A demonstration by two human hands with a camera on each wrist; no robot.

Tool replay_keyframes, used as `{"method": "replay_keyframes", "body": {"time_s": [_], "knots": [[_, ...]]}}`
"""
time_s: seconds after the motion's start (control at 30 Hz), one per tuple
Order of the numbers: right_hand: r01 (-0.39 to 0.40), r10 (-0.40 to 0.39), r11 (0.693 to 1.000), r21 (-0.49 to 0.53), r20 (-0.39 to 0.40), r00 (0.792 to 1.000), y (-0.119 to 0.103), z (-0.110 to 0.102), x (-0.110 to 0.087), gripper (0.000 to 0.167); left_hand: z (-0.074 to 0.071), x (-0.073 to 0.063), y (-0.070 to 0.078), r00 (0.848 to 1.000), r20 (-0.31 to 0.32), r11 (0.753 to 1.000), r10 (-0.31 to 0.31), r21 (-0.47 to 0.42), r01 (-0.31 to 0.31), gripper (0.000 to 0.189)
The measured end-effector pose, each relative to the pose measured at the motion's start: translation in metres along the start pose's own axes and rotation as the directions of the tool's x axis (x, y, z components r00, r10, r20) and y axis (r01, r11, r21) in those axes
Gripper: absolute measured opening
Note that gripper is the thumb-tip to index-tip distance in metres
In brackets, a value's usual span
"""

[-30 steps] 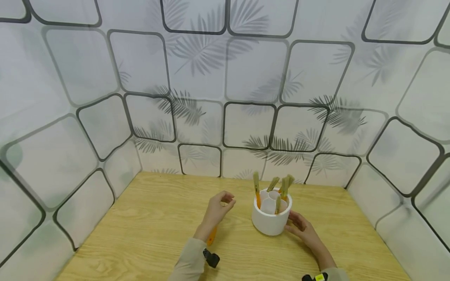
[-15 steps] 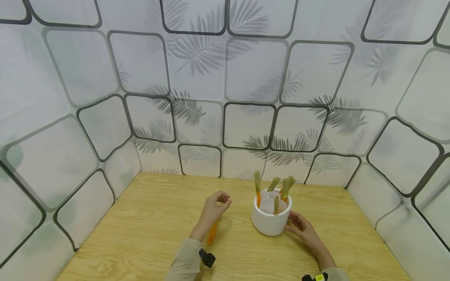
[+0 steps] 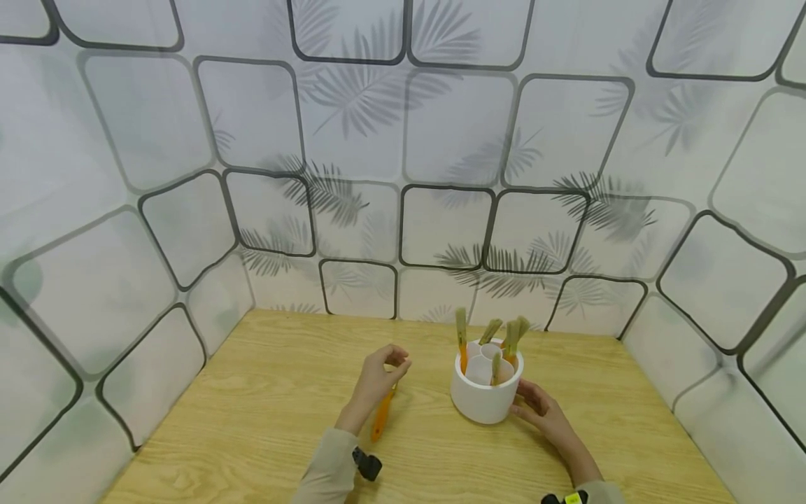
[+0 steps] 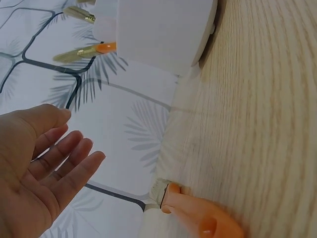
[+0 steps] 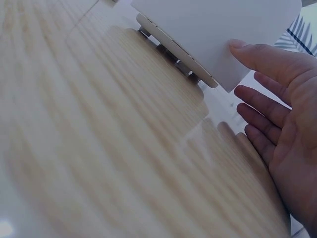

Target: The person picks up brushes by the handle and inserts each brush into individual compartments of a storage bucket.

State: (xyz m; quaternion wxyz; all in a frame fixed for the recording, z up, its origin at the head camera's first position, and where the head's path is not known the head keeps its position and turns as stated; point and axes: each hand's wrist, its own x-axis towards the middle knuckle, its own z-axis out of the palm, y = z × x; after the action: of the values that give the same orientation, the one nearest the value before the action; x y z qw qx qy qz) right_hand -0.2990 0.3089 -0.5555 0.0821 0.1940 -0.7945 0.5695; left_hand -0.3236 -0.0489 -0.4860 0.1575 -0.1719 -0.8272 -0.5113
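Observation:
A round white holder (image 3: 481, 400) with inner compartments stands on the table, several paintbrushes (image 3: 462, 329) in it with bristles up. My right hand (image 3: 548, 413) is at its right side; in the right wrist view the thumb (image 5: 247, 54) lies against the white wall while the other fingers are loosely bent beside it. Left of the holder, my left hand (image 3: 376, 381) hovers with relaxed fingers and holds nothing. Another paintbrush (image 3: 380, 418) with an orange handle lies on the table below that hand; the left wrist view shows its handle (image 4: 200, 215) and pale bristles, apart from the fingers.
The wood-grain table (image 3: 264, 392) meets patterned cloth walls (image 3: 352, 224) at the back and both sides. Low dark feet (image 5: 171, 54) show under the holder in the right wrist view. A small black camera (image 3: 367, 463) sits on the left wrist.
My left hand has drifted left, away from the holder, uncovering more of the paintbrush on the table. The front brush in the holder has shifted slightly. My right hand stays put.

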Motion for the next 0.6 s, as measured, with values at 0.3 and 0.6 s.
{"method": "replay_keyframes", "body": {"time_s": [0.3, 0.6], "knots": [[0.043, -0.043, 0.999, 0.022, 0.017, 0.999, 0.0015, -0.0007, 0.0001, 0.048, -0.0056, -0.0047, -0.0041, 0.999, 0.008, 0.999, 0.043, 0.024, -0.043, 0.013], [-0.031, 0.031, 1.0, -0.002, 0.007, 1.0, -0.0031, 0.0003, -0.0005, 0.054, -0.008, -0.0059, -0.0101, 0.999, 0.01, 0.998, 0.052, 0.033, -0.053, 0.007]]}}
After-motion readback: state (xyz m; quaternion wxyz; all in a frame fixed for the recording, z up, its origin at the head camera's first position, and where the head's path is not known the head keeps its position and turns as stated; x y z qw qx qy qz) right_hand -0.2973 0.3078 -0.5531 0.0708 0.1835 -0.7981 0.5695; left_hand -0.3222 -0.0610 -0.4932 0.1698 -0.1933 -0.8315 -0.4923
